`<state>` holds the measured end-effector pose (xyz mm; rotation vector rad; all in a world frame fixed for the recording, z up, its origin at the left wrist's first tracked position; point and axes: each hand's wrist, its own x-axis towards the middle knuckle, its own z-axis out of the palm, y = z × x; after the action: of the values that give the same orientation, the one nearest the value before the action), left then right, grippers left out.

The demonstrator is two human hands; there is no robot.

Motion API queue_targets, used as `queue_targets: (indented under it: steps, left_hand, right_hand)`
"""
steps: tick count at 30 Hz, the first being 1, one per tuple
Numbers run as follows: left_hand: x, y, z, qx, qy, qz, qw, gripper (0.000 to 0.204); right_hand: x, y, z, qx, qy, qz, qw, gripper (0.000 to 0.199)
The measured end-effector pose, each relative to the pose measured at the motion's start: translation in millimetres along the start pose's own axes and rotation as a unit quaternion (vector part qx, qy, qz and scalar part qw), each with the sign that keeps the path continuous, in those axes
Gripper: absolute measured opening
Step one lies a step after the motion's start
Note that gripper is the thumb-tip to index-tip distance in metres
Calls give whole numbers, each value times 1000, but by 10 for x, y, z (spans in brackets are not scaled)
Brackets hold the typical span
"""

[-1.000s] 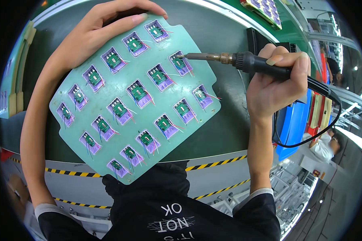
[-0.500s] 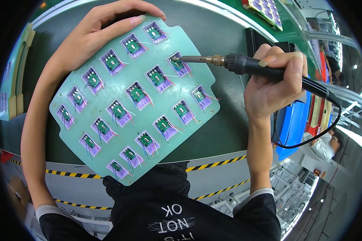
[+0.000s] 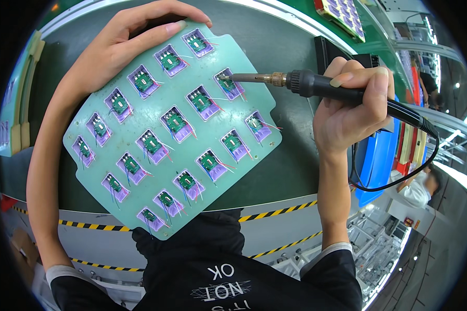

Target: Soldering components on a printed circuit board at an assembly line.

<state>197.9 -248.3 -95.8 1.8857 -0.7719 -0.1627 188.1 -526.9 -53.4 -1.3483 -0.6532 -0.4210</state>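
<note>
A pale green tray [image 3: 140, 116] lies tilted across the workbench, its near corner past the front edge. Several purple housings sit in its slots, each with a small green circuit board [image 3: 174, 123] and thin red, white and blue wires. My left hand [image 3: 135, 39] is closed on the tray's far left edge, thumb on top, other fingers partly hidden behind it. In my right hand [image 3: 355, 98] is a soldering iron [image 3: 316, 85], gripped like a pen. Its tip touches, or hovers just over, the circuit board [image 3: 225, 81] in the upper right housing.
Stacked trays [image 3: 21, 98] stand at the left. Another tray of purple parts [image 3: 342, 18] is at the far right, with a black box [image 3: 329, 52] below it. The iron's black cable [image 3: 436, 155] loops past a blue bin [image 3: 379, 160]. A person [image 3: 420, 186] is in the right background.
The tray has shifted very slightly to the left, and my right hand with the soldering iron has moved with it. The tip stays at the same housing.
</note>
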Motion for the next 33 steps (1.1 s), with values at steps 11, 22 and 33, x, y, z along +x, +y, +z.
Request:
queue_targets:
  steps: [11, 22, 33]
  left_hand:
    - [-7, 6, 35, 4, -2, 5, 1000, 33]
    - [106, 400, 76, -32, 17, -83, 996, 29]
    - [43, 388, 54, -29, 37, -90, 995, 28]
  right_hand:
    - [156, -144, -207, 0, 62, 22, 998, 36]
    - [57, -414, -283, 4, 35, -4, 999, 35]
    - [-68, -440, -414, -25, 12, -7, 1000, 38]
